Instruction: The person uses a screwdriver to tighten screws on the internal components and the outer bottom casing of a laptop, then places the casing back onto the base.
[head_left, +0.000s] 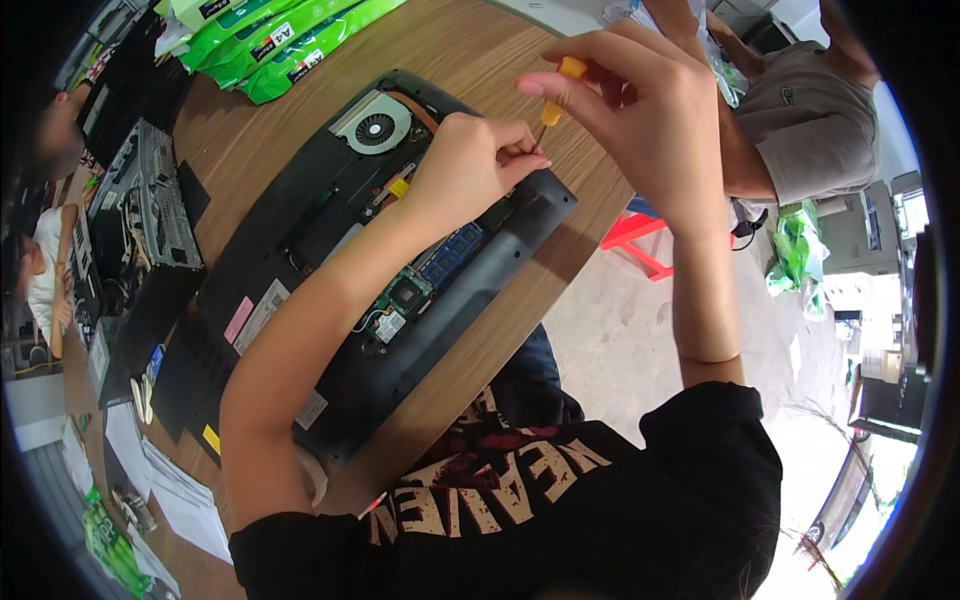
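Observation:
An upside-down black laptop (pixel 330 190) lies on the wooden table with its bottom cover off, showing a round fan (pixel 376 127), a blue memory module (pixel 452 255) and a green circuit board. My right hand (pixel 640 105) is raised above the laptop's far right corner, its fingers closed round the yellow handle of a screwdriver (pixel 553 113). The thin shaft slants down to my left hand (pixel 480 160). That hand rests near the corner, thumb and fingers pinched at the shaft's lower end. The tip, and anything else in the pinch, is hidden by the fingers.
Green paper packs (pixel 285 45) lie at the table's far edge. An opened metal computer case (pixel 155 200) stands at the left, near white papers (pixel 175 490). A person in a grey shirt (pixel 810 125) is at the far right, by a red stool (pixel 640 240).

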